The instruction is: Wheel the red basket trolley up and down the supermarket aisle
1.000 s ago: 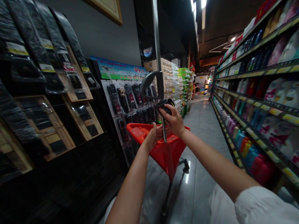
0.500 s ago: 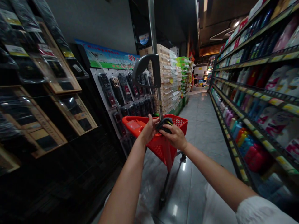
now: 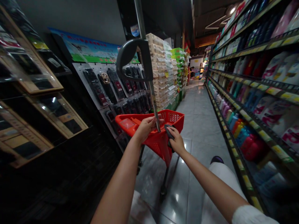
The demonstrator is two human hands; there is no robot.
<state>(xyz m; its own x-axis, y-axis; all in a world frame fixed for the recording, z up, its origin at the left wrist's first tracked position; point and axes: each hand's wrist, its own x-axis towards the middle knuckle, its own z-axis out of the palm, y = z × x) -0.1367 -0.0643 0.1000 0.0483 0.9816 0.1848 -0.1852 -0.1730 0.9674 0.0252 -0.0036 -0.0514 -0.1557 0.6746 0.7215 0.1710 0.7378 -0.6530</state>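
A long metal pole (image 3: 141,21) with a dark grey D-shaped loop handle (image 3: 121,59) rises from near the cart's rim, tilted to the left. Around its lower part, my left hand (image 3: 147,126) is closed, some fingertips showing past the pole. My right hand (image 3: 177,140) grips a dark grey object (image 3: 169,132) just right of the pole's lower end; its kind is hard to make out and the fingers partly cover it. Behind and below both hands stands a red shopping cart (image 3: 161,147) with a perforated plastic basket.
Shelves of bottles (image 3: 251,141) run along the right. On the left, packaged goods hang on a display panel (image 3: 80,67), with boxed goods (image 3: 54,110) nearer. Stacked packs (image 3: 158,71) stand farther along the tiled aisle (image 3: 198,124).
My hands have moved apart: the right one has shifted down with the dark object, while the left stays at the pole. The view has moved and the pole sits farther left.
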